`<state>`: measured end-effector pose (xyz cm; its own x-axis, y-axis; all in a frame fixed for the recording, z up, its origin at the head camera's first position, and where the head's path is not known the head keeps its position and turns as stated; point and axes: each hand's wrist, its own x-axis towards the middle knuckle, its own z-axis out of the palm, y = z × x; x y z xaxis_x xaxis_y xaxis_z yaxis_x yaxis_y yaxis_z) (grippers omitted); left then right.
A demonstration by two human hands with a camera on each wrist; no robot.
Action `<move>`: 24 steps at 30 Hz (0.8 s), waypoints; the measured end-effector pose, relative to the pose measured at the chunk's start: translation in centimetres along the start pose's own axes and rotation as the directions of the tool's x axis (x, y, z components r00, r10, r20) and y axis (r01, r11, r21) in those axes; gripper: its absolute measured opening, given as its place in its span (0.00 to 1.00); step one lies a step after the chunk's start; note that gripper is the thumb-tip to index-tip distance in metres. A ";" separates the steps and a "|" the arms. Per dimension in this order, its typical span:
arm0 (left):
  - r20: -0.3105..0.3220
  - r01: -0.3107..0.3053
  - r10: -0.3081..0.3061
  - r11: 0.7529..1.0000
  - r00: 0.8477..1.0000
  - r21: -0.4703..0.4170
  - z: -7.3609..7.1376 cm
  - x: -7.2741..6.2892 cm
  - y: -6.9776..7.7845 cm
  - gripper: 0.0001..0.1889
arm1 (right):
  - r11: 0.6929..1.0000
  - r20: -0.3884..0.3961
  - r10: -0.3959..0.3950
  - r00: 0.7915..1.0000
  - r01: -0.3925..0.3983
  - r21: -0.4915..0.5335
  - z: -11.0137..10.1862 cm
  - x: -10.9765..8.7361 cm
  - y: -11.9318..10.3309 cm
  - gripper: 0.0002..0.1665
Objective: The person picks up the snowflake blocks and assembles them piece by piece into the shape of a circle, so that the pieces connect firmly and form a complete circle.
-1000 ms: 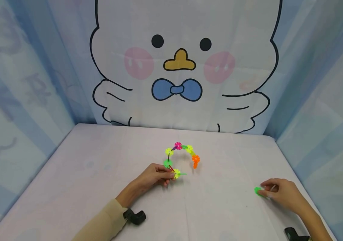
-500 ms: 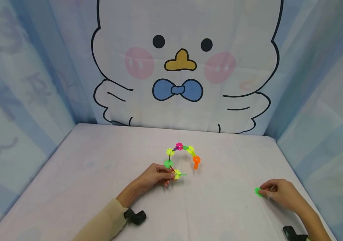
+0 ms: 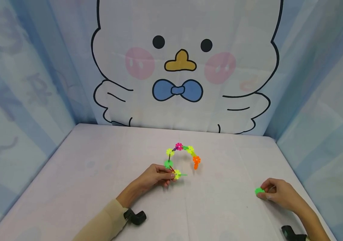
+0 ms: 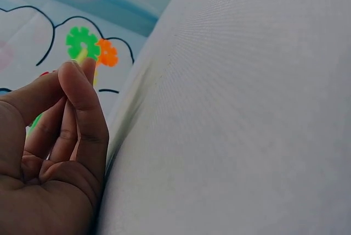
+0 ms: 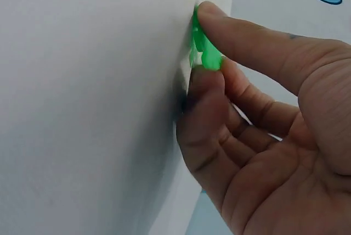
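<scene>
My left hand (image 3: 154, 175) pinches one end of a chain of snowflake building discs (image 3: 179, 146) between thumb and fingers. Linked edge to edge, the yellow, green, red, purple, pink and orange discs curve in an open arc away from the hand. A green disc (image 4: 82, 44) and an orange disc (image 4: 108, 52) of the chain show beyond the fingertips in the left wrist view. Far to the right, my right hand (image 3: 282, 194) holds a single loose green snowflake disc (image 3: 260, 190) by its edges, close over the table; thumb and fingers cover part of it (image 5: 205, 45).
Both hands work over a pale cloth-covered table (image 3: 219, 207). Behind it hangs a curtain (image 3: 183, 110) printed with a cartoon character, and blue-white curtains (image 3: 23, 117) close in the sides. A black wrist camera mount (image 3: 135, 217) sits on the left sleeve.
The right hand's fingers have shifted on the green disc, which now shows turned flatter between them. My left hand and the chain stay nearly still.
</scene>
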<state>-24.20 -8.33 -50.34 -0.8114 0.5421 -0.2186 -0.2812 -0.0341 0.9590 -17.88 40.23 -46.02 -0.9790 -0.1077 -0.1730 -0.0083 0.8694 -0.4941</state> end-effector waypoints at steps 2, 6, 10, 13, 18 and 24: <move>0.001 -0.005 0.005 1.000 1.000 -0.002 0.0 0.0 -0.1 0.13 | 0.999 0.008 -0.006 1.000 0.005 0.047 0.1 -0.1 -0.2 0.19; 0.005 -0.013 0.013 1.000 1.000 -0.005 0.0 0.0 -0.1 0.13 | 0.979 0.025 -0.046 0.999 0.040 0.201 0.4 0.0 -0.8 0.16; 0.006 -0.013 0.013 1.000 1.000 -0.008 0.0 0.0 -0.2 0.13 | 0.936 0.026 -0.105 0.994 0.090 0.341 0.9 0.6 -1.8 0.16; 0.005 -0.010 0.010 1.000 1.000 -0.007 -0.1 0.0 -0.2 0.13 | 0.900 0.014 -0.130 0.991 0.112 0.422 1.4 1.4 -2.9 0.17; 0.003 -0.003 0.003 1.000 1.000 -0.005 -0.1 0.1 -0.2 0.14 | 0.838 0.003 -0.154 0.988 0.129 0.530 2.5 2.7 -5.3 0.20; -0.003 0.000 0.000 1.000 1.000 -0.004 0.0 0.1 -0.2 0.14 | 0.798 0.038 -0.197 0.980 0.138 0.586 4.3 4.1 -8.6 0.21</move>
<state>-24.25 -8.30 -50.59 -0.8129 0.5396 -0.2191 -0.2830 -0.0371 0.9584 -20.95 30.30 -46.13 -0.9496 -0.2954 -0.1045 -0.0224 0.3966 -0.9177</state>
